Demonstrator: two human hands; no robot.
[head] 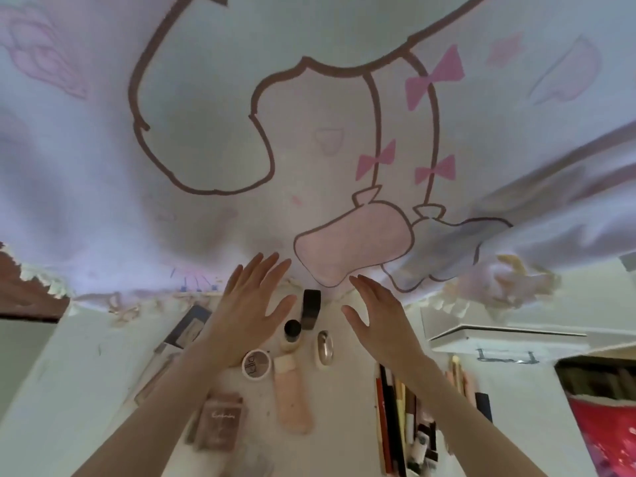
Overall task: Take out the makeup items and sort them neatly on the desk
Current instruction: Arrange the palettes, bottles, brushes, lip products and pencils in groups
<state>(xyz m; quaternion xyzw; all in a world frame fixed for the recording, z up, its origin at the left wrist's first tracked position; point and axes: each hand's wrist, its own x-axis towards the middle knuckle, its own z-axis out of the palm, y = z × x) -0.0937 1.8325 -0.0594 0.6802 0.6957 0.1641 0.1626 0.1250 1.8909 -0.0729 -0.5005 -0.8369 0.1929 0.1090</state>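
Nearest on the white desk (86,373) lie a brown palette (220,421) and a pink tube (292,397), flat, with a row of pencils (395,425) packed side by side to the right. Beyond them sit a round compact (256,364), a black-capped bottle (292,335), a silver-topped jar (324,349) and a dark upright case (310,309) — all close together, narrow gaps between. Both hands hover above, fingers straight and spread, holding nothing: left hand (247,311) over a dark flat box (191,327), right hand (377,318) beside the jar. A cartoon-printed cloth (309,132) hangs at the desk's far edge.
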